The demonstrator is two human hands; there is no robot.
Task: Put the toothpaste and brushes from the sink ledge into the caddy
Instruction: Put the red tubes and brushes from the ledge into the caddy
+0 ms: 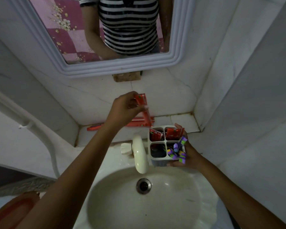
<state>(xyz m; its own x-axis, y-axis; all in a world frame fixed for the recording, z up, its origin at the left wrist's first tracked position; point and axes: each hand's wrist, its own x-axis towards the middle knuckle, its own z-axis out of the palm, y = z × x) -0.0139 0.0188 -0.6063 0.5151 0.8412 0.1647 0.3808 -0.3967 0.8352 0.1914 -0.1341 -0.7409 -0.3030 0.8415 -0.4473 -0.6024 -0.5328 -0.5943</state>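
Observation:
My left hand (pixel 125 108) holds a red toothpaste tube (pixel 142 103) upright above the sink ledge (pixel 180 120). More red toothpaste boxes (pixel 139 122) lie flat on the ledge under that hand. My right hand (pixel 187 155) grips the white four-compartment caddy (pixel 165 161) over the back right of the sink. Red toothpaste tubes (pixel 172 133) stand in its two far compartments. Purple-packaged brushes (pixel 178 150) fill the near right compartment. The near left compartment looks dark; I cannot make out its contents.
A white tap (pixel 139 154) juts over the basin (pixel 144 204) just left of the caddy. A mirror (pixel 106 30) hangs above the ledge. A white pipe (pixel 28 123) runs down the left wall, and an orange bucket (pixel 12 210) sits bottom left.

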